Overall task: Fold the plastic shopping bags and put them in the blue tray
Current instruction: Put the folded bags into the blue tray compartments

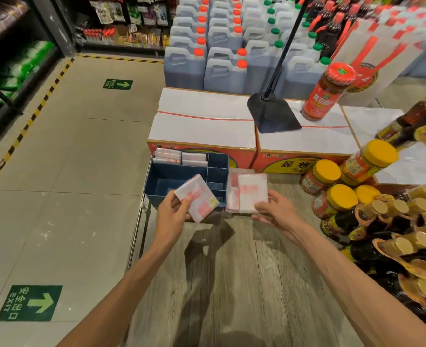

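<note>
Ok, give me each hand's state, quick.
Left hand: grips a folded bag over the blue tray.
Right hand: open, fingers touching the bag pile.

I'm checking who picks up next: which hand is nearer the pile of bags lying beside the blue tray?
Right. The right hand touches the pile of bags at its near right corner. The left hand is farther left, holding a folded bag over the blue tray.

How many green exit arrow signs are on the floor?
2: one exit sign near the bottom left, another exit sign farther up the aisle. More may lie outside the frame.
</note>
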